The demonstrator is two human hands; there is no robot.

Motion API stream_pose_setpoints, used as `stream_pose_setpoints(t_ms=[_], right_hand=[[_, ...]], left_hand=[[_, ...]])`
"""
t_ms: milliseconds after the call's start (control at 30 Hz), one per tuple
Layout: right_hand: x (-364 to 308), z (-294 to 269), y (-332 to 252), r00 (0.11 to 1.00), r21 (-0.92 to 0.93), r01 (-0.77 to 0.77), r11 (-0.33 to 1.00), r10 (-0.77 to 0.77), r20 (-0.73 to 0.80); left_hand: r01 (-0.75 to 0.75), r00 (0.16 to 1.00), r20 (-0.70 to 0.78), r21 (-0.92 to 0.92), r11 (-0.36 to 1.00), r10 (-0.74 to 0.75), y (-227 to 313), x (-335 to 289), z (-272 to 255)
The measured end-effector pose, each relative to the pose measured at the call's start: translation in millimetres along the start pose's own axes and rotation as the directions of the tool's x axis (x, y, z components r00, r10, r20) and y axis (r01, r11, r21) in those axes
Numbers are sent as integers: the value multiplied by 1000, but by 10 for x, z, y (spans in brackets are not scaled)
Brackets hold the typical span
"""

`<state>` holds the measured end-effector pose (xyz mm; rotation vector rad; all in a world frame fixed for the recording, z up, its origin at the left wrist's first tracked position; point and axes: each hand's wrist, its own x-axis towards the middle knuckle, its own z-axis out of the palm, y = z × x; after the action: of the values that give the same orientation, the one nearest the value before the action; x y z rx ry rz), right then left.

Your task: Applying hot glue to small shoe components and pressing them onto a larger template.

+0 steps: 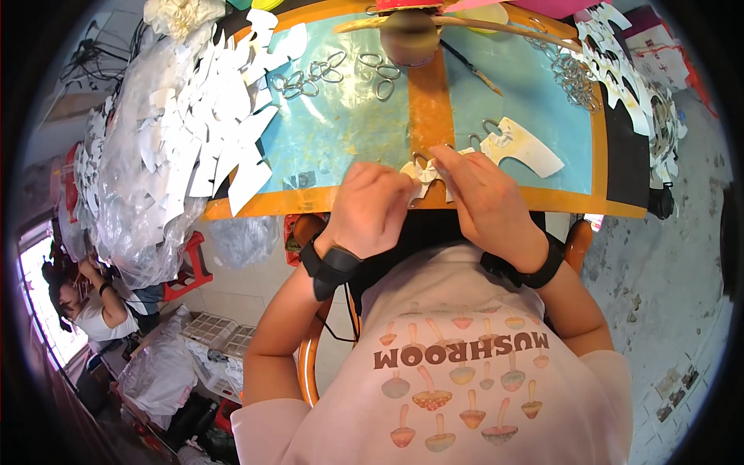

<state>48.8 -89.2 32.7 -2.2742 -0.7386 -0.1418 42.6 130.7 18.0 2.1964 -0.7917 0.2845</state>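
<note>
Item: white piece (425,177), small, cut and folded-looking. At the near edge of the tabletop (341,139), between the two hands, a metal loop (421,159) standing at its far side.

Item: left hand (370,211). Grip closed on the piece's left side, fingers curled.

Item: right hand (487,203). Fingertips at the piece's right side; whether that grip is clamped or merely resting, cannot tell.

Handling note: the step appears to be seating the loop in the fold. Best done with the left grip steady while the right presses the fold flat and even, loop upright, fingertips clear of the crease.

Item: larger white piece (535,151), curved, just beyond the right hand; loops near its left end. A useful pattern for alignment, probably.

Item: slim tool (473,67), dark-handled, farther off; best left there, clear of both wrists.

Items: loose metal rings (381,75), oval, far side; well placed for picking singly.
</note>
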Motion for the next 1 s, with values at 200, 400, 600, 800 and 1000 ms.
stream_pose_setpoints(t_ms=[200, 400, 600, 800, 1000], right_hand=[[27, -81, -39, 998, 31, -31, 999, 30, 59], [11, -37, 21, 1000, 50, -15, 999, 15, 14], [13, -1, 20, 999, 87, -52, 995, 53, -5], [4, -32, 0, 999, 44, -35, 998, 35, 16], [2, -79, -13, 997, -13, 49, 999, -48, 55]], left_hand=[[90, 993, -64, -82, 993, -95, 132, 225, 13], [61, 990, 127, 49, 997, -67, -32, 384, -200], [24, 965, 254, 146, 989, -61, -16, 418, -136], [-62, 976, 214, 124, 990, 34, 15, 375, -73], [-217, 974, 120, 262, 940, 191, 8, 95, 29]])
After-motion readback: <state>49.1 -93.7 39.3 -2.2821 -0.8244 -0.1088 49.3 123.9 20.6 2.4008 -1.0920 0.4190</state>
